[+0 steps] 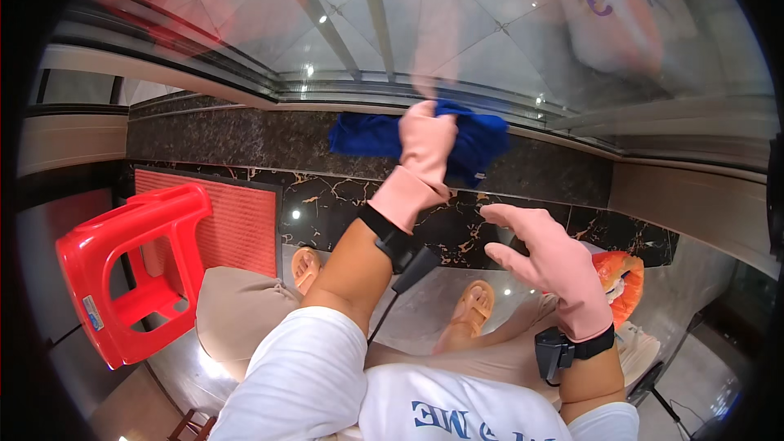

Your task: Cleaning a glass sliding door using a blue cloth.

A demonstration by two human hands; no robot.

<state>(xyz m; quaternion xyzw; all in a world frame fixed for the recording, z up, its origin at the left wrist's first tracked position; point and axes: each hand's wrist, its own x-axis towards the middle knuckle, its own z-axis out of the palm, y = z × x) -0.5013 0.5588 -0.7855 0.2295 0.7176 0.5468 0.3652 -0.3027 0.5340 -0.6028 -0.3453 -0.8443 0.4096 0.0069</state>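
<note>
My left hand [429,138], in a pink rubber glove, reaches forward and is closed on a bunched blue cloth [474,135]. The cloth lies along a dark speckled stone sill [263,135], against the lower track of a glass door or window. Both ends of the cloth spread out beside the glove, and my left fingertips are hidden in its folds. My right hand [545,257], gloved in pink too, hovers nearer my body, to the right of the cloth. Its thumb and fingers are apart and nothing is between them.
The glass panel [465,30] rises beyond the sill and carries reflections. At left, a red plastic stool [184,214] stands by a red ribbed mat [245,220]. An orange plastic-looking item [628,294], partly covered, is beyond my right wrist. Black-and-gold marbled stone [331,214] borders the floor.
</note>
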